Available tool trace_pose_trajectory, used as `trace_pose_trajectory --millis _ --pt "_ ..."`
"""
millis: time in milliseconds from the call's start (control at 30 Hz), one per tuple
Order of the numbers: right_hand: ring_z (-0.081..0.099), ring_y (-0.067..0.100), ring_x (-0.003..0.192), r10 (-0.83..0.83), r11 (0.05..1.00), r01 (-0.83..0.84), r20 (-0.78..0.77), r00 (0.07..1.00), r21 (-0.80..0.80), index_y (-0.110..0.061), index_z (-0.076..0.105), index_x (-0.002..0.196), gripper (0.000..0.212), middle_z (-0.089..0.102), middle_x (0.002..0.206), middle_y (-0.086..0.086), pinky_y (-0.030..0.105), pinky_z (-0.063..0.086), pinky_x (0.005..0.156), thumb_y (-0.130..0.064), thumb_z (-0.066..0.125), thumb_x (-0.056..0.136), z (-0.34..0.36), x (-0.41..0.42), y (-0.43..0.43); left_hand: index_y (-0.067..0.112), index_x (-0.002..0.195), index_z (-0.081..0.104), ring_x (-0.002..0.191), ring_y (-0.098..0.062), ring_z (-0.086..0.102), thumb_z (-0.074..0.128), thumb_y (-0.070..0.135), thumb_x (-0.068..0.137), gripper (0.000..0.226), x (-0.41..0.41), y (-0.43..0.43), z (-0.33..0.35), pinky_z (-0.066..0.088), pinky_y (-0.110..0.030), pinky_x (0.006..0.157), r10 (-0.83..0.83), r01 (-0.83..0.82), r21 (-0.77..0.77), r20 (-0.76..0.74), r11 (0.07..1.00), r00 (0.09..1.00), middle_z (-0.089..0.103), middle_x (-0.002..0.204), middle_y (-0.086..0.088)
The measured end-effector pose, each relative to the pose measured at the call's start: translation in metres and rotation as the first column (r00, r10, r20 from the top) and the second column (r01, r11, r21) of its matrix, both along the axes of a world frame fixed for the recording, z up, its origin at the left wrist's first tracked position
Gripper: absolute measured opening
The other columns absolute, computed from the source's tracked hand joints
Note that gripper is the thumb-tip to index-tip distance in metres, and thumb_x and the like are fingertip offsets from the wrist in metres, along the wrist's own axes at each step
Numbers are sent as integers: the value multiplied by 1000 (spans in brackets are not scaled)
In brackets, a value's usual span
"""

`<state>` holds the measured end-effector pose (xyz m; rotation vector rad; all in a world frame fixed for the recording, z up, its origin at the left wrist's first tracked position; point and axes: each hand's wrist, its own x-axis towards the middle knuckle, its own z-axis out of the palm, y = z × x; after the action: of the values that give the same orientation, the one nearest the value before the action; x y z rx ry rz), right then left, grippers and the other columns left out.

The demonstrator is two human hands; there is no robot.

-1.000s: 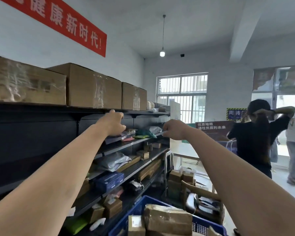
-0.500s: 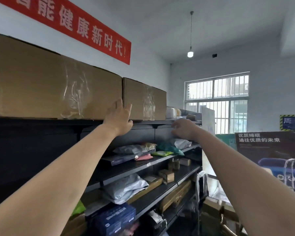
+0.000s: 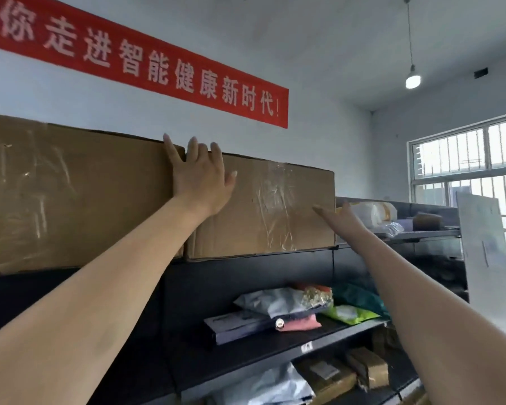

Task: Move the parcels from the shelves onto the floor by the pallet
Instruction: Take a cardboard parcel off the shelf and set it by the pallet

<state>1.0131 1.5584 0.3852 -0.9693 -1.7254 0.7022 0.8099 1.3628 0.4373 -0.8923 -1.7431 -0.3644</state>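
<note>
A taped brown cardboard box (image 3: 269, 206) stands on the top black shelf (image 3: 275, 255), with a larger brown box (image 3: 70, 194) touching it on the left. My left hand (image 3: 200, 178) lies flat and spread on the upper left corner of the taped box, fingertips reaching over the top edge at the seam between the two boxes. My right hand (image 3: 343, 219) is at the box's right end with straight fingers, the thumb pointing onto its front face. The far fingers are hidden behind the box's end.
The shelf below holds a grey mailer bag (image 3: 278, 301), a flat dark box (image 3: 237, 324), a pink packet (image 3: 301, 323) and green bags (image 3: 351, 312). Lower shelves carry small brown parcels (image 3: 368, 365). A white board (image 3: 485, 249) leans at the right by the barred window (image 3: 465, 171).
The view has swung up and left toward the top shelf. My left hand climbed from the shelf edge to the box's upper corner. My right hand rose to the box's right end.
</note>
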Motion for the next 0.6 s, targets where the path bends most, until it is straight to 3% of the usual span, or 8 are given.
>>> trace_pose_trajectory --millis 133,200,267,333,400,467,533,600 --pt "29 28 142 170 969 -218 -328 929 -117 -16 13 153 115 27 156 6 43 26 113 -73 64 68 -10 -3 16 7 130 47 128 -33 41 35 45 95 53 9 -5 -26 9 -57 115 -286 285 173 -22 943 958 52 128 -17" --pt "36 25 138 208 945 -299 -456 865 -136 -18 26 151 133 37 152 2 44 28 115 -89 63 45 -25 1 39 7 126 47 121 -27 42 41 40 92 48 18 -8 -52 26 -44 112 -574 547 281 16 788 819 49 124 -14" --pt "47 23 129 222 922 -360 -571 790 -141 -21 42 144 138 50 144 1 43 34 112 -94 61 29 -44 7 57 9 126 45 117 -18 38 51 32 92 42 33 -12 -78 34 -29 103 -798 685 473 66 554 600 38 130 -12" --pt "52 23 123 219 903 -398 -626 748 -160 -20 50 138 109 56 137 1 40 39 107 -89 56 53 -56 19 26 8 123 45 109 -13 41 57 28 90 41 51 -15 -95 36 -17 92 -893 635 690 38 348 448 33 131 -11" --pt "52 24 118 208 885 -416 -621 756 -210 -17 52 135 79 56 132 1 38 41 95 -75 43 81 -67 26 6 9 121 46 100 -10 47 60 28 90 40 65 -22 -104 41 -19 85 -927 485 841 48 238 371 35 129 -8" --pt "48 27 116 197 852 -444 -615 764 -278 -19 47 137 76 53 128 4 41 38 94 -74 36 85 -78 38 1 10 129 44 105 -12 49 61 32 89 49 76 -32 -111 42 -25 89 -943 328 915 133 234 304 36 135 -6" --pt "46 29 113 174 796 -502 -665 727 -340 -24 46 133 77 55 118 3 47 36 101 -78 38 80 -88 52 -13 9 140 36 119 -19 46 64 40 87 68 85 -43 -120 42 -31 95 -938 205 929 261 308 226 31 144 -7" --pt "46 29 114 138 764 -527 -703 698 -373 -26 48 128 79 55 119 3 52 35 104 -80 49 70 -103 66 -29 6 143 30 127 -27 42 69 46 81 84 93 -55 -129 40 -38 98 -912 111 906 406 410 57 30 147 -11"
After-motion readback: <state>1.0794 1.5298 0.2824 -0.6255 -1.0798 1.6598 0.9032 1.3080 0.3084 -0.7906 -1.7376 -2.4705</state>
